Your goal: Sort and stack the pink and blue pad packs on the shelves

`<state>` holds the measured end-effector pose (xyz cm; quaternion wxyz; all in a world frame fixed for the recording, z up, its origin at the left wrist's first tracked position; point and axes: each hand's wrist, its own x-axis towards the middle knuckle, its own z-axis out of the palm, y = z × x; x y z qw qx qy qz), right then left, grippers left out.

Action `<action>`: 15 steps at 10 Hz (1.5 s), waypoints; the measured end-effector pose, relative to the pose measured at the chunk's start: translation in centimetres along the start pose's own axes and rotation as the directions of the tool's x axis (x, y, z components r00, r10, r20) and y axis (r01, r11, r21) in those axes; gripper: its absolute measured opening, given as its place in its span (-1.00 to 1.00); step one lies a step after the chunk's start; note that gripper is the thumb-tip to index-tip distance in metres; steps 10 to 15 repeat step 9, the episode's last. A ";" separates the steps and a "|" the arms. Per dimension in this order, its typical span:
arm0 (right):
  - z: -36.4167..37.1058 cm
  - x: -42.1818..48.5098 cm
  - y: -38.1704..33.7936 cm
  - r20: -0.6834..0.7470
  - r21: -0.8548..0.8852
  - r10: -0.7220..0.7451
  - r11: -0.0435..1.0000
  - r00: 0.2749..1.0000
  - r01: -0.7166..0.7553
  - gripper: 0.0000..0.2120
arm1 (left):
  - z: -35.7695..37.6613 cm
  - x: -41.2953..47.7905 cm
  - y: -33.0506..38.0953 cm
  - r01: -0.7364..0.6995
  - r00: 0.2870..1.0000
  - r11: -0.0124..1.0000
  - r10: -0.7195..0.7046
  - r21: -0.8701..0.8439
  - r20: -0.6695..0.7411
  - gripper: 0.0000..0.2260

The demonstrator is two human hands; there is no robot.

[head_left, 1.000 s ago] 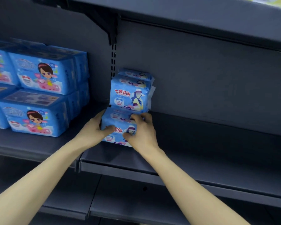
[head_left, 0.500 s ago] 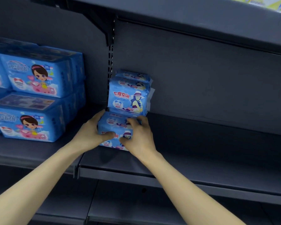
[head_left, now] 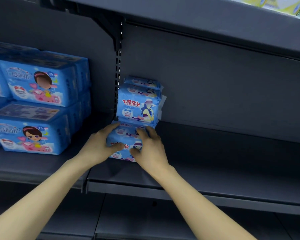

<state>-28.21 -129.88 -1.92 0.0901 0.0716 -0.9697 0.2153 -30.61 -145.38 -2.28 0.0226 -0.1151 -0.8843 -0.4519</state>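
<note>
A small blue pad pack (head_left: 124, 138) sits at the left end of the dark right-hand shelf (head_left: 215, 170). My left hand (head_left: 99, 146) grips its left side with the thumb across its front. Its right side is held by my right hand (head_left: 150, 149), fingers over the top. Directly behind it stands an upright blue pack (head_left: 137, 108) with more blue packs (head_left: 142, 83) at its back. On the left shelf, large blue packs (head_left: 36, 84) are stacked two high.
The shelf stretches bare to the right of the packs. A slotted upright post (head_left: 118, 66) divides the two shelf bays. Another shelf (head_left: 197, 18) hangs overhead, with green and yellow packs (head_left: 284, 4) at the top right. A lower shelf (head_left: 145, 219) lies beneath my arms.
Both hands keep hold of the front blue pack, which has shifted slightly back toward the upright pack. The view has drifted a little to the right.
</note>
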 end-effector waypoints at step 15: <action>-1.5 -2.7 -0.6 -0.007 -0.197 -0.053 0.979 0.999 0.051 -0.46 | -0.4 -4.6 1.6 -0.052 0.977 0.830 0.158 0.556 -0.145 -0.53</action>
